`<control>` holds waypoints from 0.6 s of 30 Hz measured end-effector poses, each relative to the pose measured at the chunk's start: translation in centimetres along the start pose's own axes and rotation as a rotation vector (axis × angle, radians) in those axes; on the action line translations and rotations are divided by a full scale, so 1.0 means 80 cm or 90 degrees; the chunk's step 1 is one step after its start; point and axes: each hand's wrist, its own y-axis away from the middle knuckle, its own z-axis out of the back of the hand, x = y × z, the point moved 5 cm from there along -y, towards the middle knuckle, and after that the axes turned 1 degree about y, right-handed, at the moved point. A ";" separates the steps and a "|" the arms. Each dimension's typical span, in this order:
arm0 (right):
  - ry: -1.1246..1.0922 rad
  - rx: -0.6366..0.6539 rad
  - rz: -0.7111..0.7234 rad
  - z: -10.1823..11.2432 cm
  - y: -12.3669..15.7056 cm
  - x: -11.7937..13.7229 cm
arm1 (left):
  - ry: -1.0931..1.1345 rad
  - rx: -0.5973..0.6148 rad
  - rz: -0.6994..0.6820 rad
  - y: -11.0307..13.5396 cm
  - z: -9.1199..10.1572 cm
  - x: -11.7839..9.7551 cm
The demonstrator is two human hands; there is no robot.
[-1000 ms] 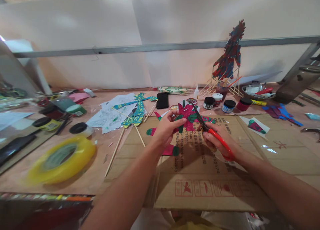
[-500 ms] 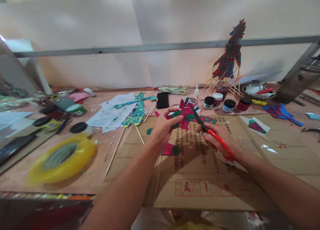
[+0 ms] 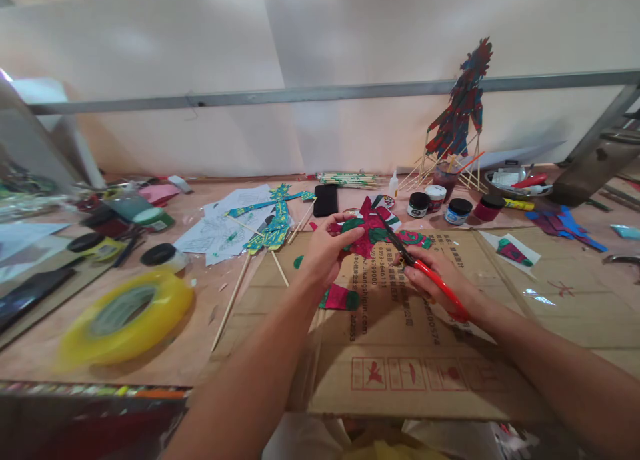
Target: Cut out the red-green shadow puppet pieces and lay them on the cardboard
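Between the thumb and fingers of my left hand (image 3: 333,247) is a magenta and green painted paper cutout (image 3: 367,237), raised over the cardboard sheet (image 3: 370,393). My right hand (image 3: 435,277) is closed around red-handled scissors (image 3: 435,283). Their dark blades reach up and left to the cutout's right side; whether the blades touch the paper I cannot tell. Below my left hand, a magenta piece with a green end (image 3: 343,298) lies on the cardboard. Another painted piece (image 3: 417,239) rests just beyond my right hand.
A yellow tape roll (image 3: 170,313) lies at left, near a blue-and-yellow paper figure (image 3: 277,220) on sticks. Behind my hands are a black phone (image 3: 326,201), a glue bottle (image 3: 393,183) and several paint jars (image 3: 457,211). A red-and-blue figure (image 3: 457,107) stands at the back right.
The cutout has turned and shifted slightly in my left hand against the scissor blades. Both hands stay in nearly the same place, and the things around them have not moved.
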 end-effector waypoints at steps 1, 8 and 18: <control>0.005 -0.001 -0.001 0.000 0.000 0.000 | 0.003 -0.003 0.001 0.000 0.000 0.000; 0.005 0.011 -0.016 -0.001 0.001 0.003 | 0.000 -0.008 0.002 -0.002 0.001 0.000; -0.004 -0.012 -0.014 -0.001 0.001 0.002 | 0.014 -0.014 0.010 -0.001 -0.001 -0.002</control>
